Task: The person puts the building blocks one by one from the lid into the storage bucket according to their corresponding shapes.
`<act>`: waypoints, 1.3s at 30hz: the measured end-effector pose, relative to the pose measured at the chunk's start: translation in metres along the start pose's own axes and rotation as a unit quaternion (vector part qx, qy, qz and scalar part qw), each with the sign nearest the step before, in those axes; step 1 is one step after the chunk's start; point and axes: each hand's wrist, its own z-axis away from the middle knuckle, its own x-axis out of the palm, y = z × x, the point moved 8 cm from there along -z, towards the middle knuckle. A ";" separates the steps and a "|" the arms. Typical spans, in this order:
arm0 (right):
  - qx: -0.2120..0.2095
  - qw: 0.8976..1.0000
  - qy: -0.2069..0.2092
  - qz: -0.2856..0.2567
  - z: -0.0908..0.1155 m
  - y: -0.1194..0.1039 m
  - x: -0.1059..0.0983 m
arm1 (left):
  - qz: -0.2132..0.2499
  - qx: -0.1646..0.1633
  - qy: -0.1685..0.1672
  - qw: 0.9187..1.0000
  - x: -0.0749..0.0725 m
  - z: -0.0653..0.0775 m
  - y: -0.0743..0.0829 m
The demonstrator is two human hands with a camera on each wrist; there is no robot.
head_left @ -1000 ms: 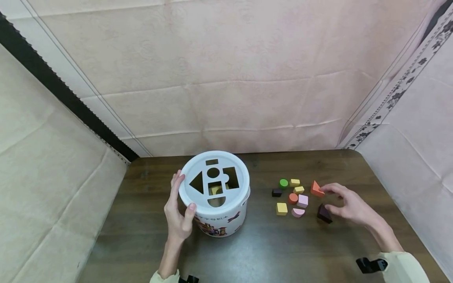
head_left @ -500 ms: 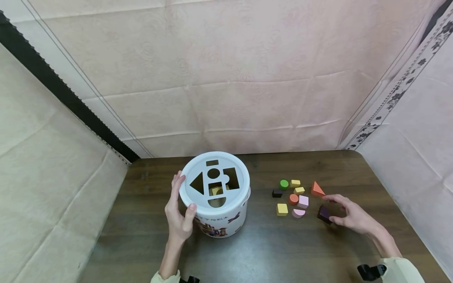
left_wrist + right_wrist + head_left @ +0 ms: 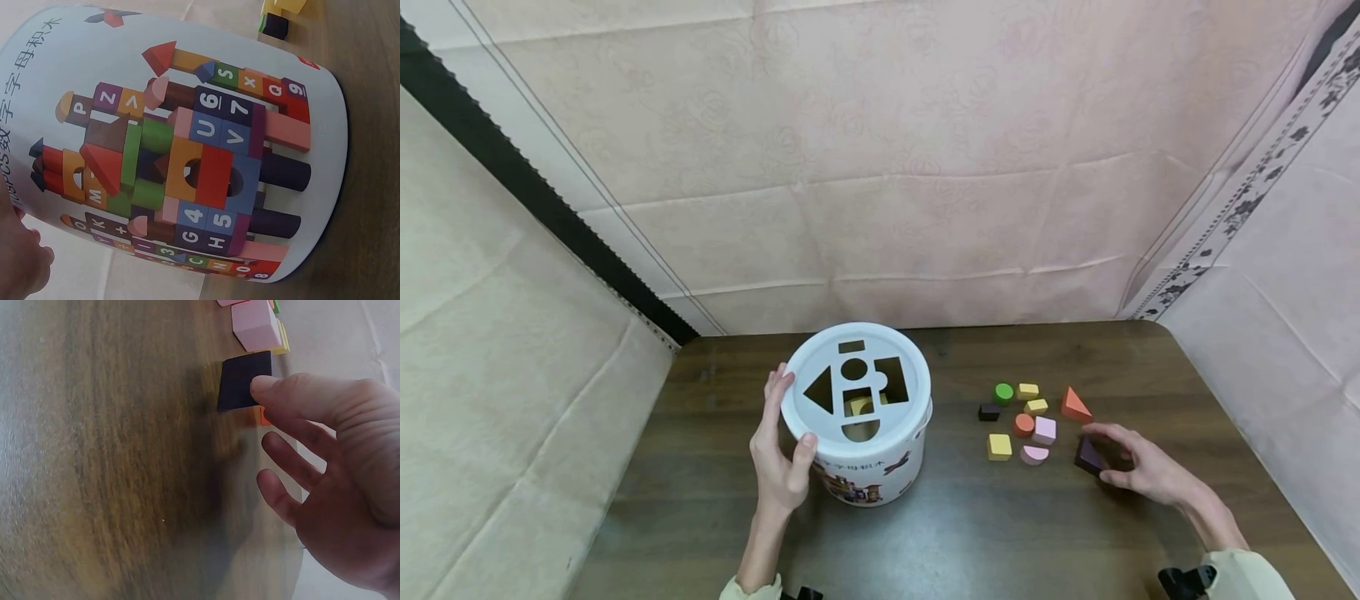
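In the head view my left hand (image 3: 782,471) holds the left side of a white toy-block bucket (image 3: 868,483), thumb at the front and fingers along the lid's edge. The pale blue lid (image 3: 805,358) has several shaped holes, and something yellow shows through one. At the right, my right hand (image 3: 1150,471) pinches a dark purple block (image 3: 1088,456) between thumb and index finger, low at the table. In the right wrist view the thumb presses the dark block's (image 3: 244,381) face, while the other fingers stay off it. The left wrist view shows the bucket's printed side (image 3: 212,156).
Between bucket and right hand lie loose blocks: an orange triangle (image 3: 1075,406), a green cylinder (image 3: 1003,393), a red cylinder (image 3: 1023,425), a yellow cube (image 3: 999,447), a pink block (image 3: 1044,430), a pink half-round (image 3: 1033,455) and others. Cloth walls (image 3: 887,233) border the wooden table (image 3: 940,542).
My right hand has moved from beside the orange triangle toward me, and its thumb and index finger have closed on the dark purple block. The left hand stays on the bucket.
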 end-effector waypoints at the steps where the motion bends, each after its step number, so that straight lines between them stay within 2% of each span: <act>1: -0.001 1.000 -0.002 -0.001 0.001 0.000 0.001 | 0.000 0.000 0.000 1.000 0.000 0.000 0.000; 9: 0.004 1.000 -0.026 -0.012 0.005 0.005 0.003 | 0.002 -0.003 -0.002 1.000 0.001 0.002 -0.002; 13: -0.010 0.999 -0.035 -0.016 0.005 0.005 0.004 | 0.004 -0.003 -0.001 1.000 0.001 0.002 -0.001; 23: -0.010 0.997 -0.048 -0.058 0.002 0.007 0.001 | 0.006 0.002 0.003 1.000 0.002 0.001 0.000; 28: -0.017 0.997 -0.055 -0.059 -0.001 0.005 -0.001 | 0.003 0.007 0.012 1.000 -0.001 0.001 -0.001; 39: -0.020 0.996 -0.075 -0.054 -0.001 0.005 0.000 | 0.002 0.005 0.007 1.000 0.000 0.001 -0.002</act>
